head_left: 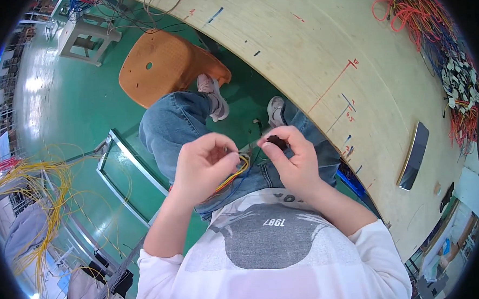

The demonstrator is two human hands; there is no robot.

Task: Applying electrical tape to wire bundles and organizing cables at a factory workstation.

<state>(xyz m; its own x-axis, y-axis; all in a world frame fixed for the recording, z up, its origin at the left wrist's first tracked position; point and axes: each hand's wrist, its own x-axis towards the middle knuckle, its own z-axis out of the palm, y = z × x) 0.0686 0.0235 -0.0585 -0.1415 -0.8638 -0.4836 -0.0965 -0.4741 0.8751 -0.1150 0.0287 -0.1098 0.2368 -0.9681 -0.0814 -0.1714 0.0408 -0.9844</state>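
Note:
My left hand [205, 167] is closed in a pinch above my lap. At its fingertips is the end of a small bundle of yellow, red and blue wires [241, 168], which trails down across my thigh. Close by on the right, my right hand [294, 157] pinches too. A small dark piece [275, 142] shows between its thumb and curled fingers; its kind is not clear. Something thin and pale spans the short gap between the two sets of fingertips, too small to name.
A wooden table [321, 48] with red and blue marks curves along my right, bearing a phone [413, 155] and heaps of bundled wires [460, 78]. An orange stool [159, 64] stands ahead. Yellow wires [52, 186] hang at left near a metal frame [127, 177].

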